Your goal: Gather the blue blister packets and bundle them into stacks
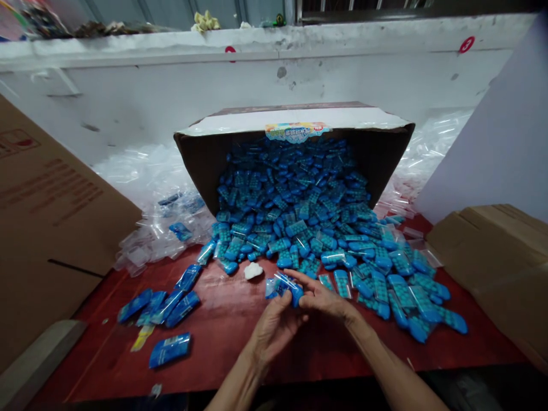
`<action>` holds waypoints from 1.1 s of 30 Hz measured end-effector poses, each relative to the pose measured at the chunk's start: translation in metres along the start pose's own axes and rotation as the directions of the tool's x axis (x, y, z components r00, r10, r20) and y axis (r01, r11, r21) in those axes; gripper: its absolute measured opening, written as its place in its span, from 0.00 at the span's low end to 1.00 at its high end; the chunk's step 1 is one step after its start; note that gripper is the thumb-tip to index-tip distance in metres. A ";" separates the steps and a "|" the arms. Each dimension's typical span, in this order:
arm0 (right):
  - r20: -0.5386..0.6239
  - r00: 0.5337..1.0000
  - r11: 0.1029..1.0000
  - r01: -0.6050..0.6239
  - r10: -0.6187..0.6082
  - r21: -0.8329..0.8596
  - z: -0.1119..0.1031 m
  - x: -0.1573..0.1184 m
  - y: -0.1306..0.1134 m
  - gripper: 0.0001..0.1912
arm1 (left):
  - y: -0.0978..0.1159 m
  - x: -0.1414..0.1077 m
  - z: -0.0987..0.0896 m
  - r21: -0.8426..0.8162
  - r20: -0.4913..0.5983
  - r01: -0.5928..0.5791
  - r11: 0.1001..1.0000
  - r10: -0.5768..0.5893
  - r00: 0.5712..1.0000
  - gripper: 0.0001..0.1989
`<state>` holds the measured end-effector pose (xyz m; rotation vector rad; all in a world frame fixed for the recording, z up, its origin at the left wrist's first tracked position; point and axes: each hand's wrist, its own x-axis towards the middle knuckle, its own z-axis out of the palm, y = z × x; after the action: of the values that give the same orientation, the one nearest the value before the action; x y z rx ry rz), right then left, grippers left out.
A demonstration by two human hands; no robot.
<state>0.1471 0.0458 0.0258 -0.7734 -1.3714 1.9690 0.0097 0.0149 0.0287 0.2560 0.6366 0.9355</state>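
Near the front middle of the red table (222,348), my left hand (278,322) and my right hand (319,297) meet around one blue packet (291,288) with clear wrapping. The fingers of both hands close on it, the left from below and the right from its right side. Behind them, a heap of blue and teal packets (295,200) spills out of a tipped cardboard box (398,142). A white lump (253,270) lies just left of the heap's front edge.
Several blue packets (171,305) and a yellow strip (142,338) lie at the left. Clear plastic sleeves (154,211) pile up beside the box. Large cardboard boxes stand at left (55,211) and right (496,268). A white wall (141,97) rises behind.
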 end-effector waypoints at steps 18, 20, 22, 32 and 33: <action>-0.219 0.961 0.985 0.174 -0.168 0.006 0.017 0.005 0.018 0.30 | 0.007 -0.006 0.004 0.154 -0.144 -0.145 0.977 0.168 0.975 0.12; -0.226 0.960 0.984 0.174 -0.164 0.025 0.018 0.006 0.021 0.31 | 0.006 -0.007 0.006 0.159 -0.139 -0.168 0.973 0.190 0.972 0.12; -0.240 0.958 0.986 0.166 -0.155 0.027 0.018 0.006 0.024 0.31 | 0.005 -0.007 0.006 0.156 -0.126 -0.161 0.975 0.181 0.975 0.12; -0.176 0.978 0.985 0.131 -0.110 0.113 0.026 0.010 0.024 0.31 | 0.015 -0.018 -0.008 0.170 0.008 -0.142 0.975 0.142 0.990 0.11; -0.153 0.982 0.979 0.136 -0.112 0.152 0.027 0.011 0.024 0.30 | 0.014 -0.019 -0.009 0.173 0.013 -0.145 0.974 0.145 0.989 0.11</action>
<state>0.1165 0.0312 0.0097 -0.7210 -1.1326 1.8624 -0.0132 0.0076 0.0360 0.4630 0.7071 1.0211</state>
